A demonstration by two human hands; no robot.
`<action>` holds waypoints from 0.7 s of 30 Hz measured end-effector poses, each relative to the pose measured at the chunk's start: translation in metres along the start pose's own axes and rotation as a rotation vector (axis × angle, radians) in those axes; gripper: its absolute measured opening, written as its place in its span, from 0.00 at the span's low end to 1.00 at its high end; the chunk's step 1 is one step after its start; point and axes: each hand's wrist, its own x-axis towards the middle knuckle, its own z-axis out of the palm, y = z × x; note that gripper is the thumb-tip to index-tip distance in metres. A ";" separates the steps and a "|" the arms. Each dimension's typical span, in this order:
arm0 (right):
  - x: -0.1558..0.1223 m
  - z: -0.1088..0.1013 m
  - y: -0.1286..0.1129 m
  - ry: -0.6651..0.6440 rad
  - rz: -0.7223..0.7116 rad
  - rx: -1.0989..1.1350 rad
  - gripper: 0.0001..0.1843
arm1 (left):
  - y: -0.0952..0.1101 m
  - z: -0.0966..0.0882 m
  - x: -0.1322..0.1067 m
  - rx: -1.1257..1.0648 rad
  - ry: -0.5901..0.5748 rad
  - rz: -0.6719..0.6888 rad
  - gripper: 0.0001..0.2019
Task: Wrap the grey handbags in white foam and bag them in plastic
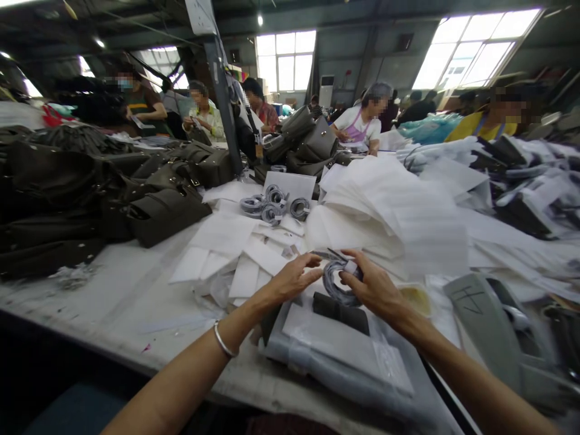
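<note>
My right hand (377,286) grips a coiled strap (334,291), dark and grey, apparently wrapped in clear plastic, with a small white tag on it. Just left of the coil, my left hand (293,279) has its fingers apart and holds nothing; a silver bangle circles that wrist. Below both hands lies a dark bag (272,347) under clear film. On top of it rest a white foam sheet (328,339) and a dark rolled piece (341,313). Several similar strap coils (272,212) sit further back on white sheets.
Dark bags (167,214) are heaped at the left. White foam sheets (389,208) pile up in the middle and right. A grey-green plastic container (484,320) stands at the right, near a yellowish tape roll (415,299). Several co-workers stand across the table by a metal post (223,90).
</note>
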 end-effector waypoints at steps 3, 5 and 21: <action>0.003 0.005 0.016 -0.079 0.084 -0.118 0.23 | -0.019 -0.015 -0.004 0.262 0.031 -0.091 0.13; 0.003 0.013 0.029 -0.125 0.053 -0.181 0.20 | -0.031 -0.021 -0.004 0.334 0.066 -0.123 0.13; -0.038 0.022 0.057 -0.482 -0.062 -0.145 0.24 | -0.025 0.013 -0.031 0.720 -0.047 -0.313 0.23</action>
